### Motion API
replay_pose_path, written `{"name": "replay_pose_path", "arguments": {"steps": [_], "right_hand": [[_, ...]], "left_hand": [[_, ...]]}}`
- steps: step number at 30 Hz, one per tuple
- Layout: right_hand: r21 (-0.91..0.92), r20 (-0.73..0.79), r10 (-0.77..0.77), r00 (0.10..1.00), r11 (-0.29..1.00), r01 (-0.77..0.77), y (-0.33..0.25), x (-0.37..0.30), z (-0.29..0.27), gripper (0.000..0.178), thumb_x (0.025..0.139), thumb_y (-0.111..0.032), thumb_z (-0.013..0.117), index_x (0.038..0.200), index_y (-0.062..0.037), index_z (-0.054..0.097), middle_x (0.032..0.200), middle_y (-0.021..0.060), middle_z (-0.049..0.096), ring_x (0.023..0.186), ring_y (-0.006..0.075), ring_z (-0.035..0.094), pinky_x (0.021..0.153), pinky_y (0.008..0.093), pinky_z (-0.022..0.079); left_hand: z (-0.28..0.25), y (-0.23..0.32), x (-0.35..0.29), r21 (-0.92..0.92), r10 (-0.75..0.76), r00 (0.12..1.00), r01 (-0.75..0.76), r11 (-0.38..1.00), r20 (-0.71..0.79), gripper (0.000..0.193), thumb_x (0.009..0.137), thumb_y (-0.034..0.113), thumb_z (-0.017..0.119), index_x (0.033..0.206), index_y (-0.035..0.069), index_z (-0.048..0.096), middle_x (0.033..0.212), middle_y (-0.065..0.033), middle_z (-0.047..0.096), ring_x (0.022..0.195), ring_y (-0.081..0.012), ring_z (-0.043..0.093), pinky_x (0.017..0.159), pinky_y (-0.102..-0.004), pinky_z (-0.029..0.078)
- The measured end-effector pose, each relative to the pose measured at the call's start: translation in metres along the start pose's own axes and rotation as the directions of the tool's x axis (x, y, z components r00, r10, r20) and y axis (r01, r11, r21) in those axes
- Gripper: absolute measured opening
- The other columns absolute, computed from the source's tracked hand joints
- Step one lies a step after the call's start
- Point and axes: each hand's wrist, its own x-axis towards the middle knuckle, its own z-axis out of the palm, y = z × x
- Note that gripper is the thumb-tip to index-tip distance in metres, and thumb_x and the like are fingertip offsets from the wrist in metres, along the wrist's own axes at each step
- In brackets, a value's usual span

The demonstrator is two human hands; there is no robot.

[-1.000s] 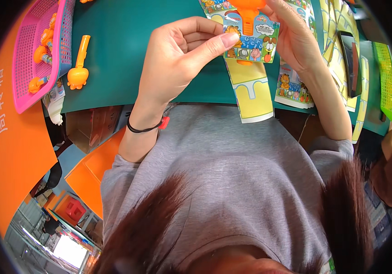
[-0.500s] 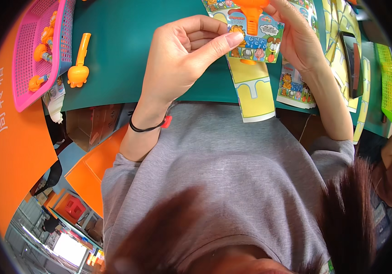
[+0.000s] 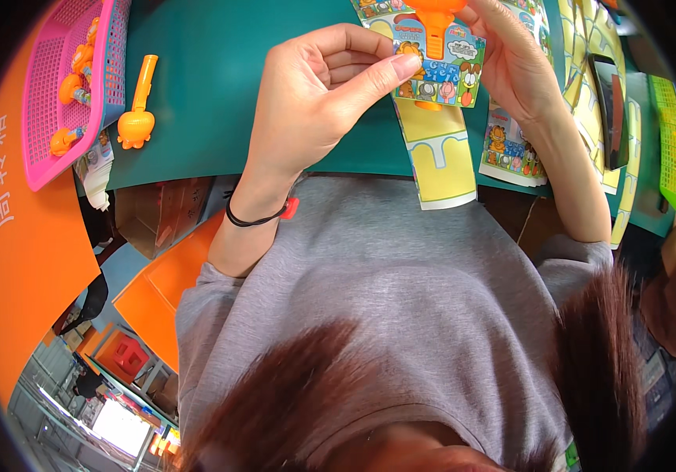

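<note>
Little has changed over the last second: the printed card (image 3: 450,72) sits only a touch farther right of the pink basket (image 3: 111,63), and both hands keep nearly the same pose. That suggests the work is at a steadying or close-fitting stage, not one of carrying.

The left hand (image 3: 306,98) has its grip closed on the card's left side, thumb across the front. The right hand (image 3: 519,75) is at the card's far side, by the orange toy (image 3: 435,35); its fingertips are partly hidden, so I cannot tell whether that grip is closed. Toy and card are together, well to the right of the basket, over the green bench (image 3: 212,94).

The card is flat, four-cornered and brightly printed. The toy looks like smooth, hard plastic: a rounded top, a ridged stem lying against the card, and an orange end showing below it. A similar loose toy (image 3: 135,127), round-headed with a straight handle, lies just right of the basket, whose walls are stiff mesh. Well right of the basket, a yellow paper strip (image 3: 442,175) overhangs the bench's near edge.
</note>
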Motion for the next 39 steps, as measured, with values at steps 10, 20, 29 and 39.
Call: {"name": "replay_pose_path", "arguments": {"steps": [10,20,29,39], "right_hand": [[0.243,0.339,-0.151,0.928,0.968,0.069,0.009,0.014,-0.009,0.044,0.099,-0.027,0.059,0.135,-0.0021,0.051,0.119,0.0095,0.065,0.096,0.0126,0.068,0.077,0.0234,0.058],[-0.096,-0.006,-0.049,0.999,0.994,0.048,0.004,-0.005,0.006,0.032,0.100,-0.024,0.060,0.124,-0.0051,0.053,0.118,0.0073,0.062,0.102,0.0105,0.064,0.083,0.0220,0.054],[0.020,0.386,-0.331,0.861,0.936,0.351,0.017,0.008,0.000,0.034,0.096,-0.018,0.064,0.125,-0.0060,0.048,0.119,0.0069,0.061,0.103,0.0145,0.063,0.087,0.0278,0.053],[-0.664,0.303,-0.156,0.940,0.673,0.326,-0.014,-0.008,-0.015,0.055,0.091,-0.020,0.067,0.138,-0.0002,0.045,0.131,0.0168,0.055,0.109,0.0204,0.062,0.080,0.0292,0.057]], "left_hand": [[0.002,-0.005,0.001,0.048,0.011,1.000,-0.010,0.999,-0.021,0.023,0.082,0.003,0.079,0.095,-0.006,0.062,0.093,-0.0130,0.072,0.088,-0.0177,0.072,0.079,-0.0263,0.059],[0.004,-0.006,-0.002,0.222,0.062,0.989,-0.031,0.975,-0.135,0.055,0.080,0.000,0.079,0.126,-0.006,0.050,0.102,-0.0181,0.069,0.096,-0.0217,0.070,0.086,-0.0296,0.057],[-0.009,-0.039,0.035,0.073,0.792,0.588,-0.808,0.585,0.163,0.074,0.074,0.007,0.086,0.130,0.001,0.038,0.089,-0.0114,0.069,0.079,-0.0125,0.068,0.071,-0.0227,0.053],[-0.014,-0.007,-0.001,-0.009,0.115,0.988,-0.116,0.993,-0.103,0.072,0.075,0.009,0.086,0.129,-0.005,0.040,0.098,-0.0194,0.070,0.092,-0.0217,0.071,0.082,-0.0310,0.059]]}}
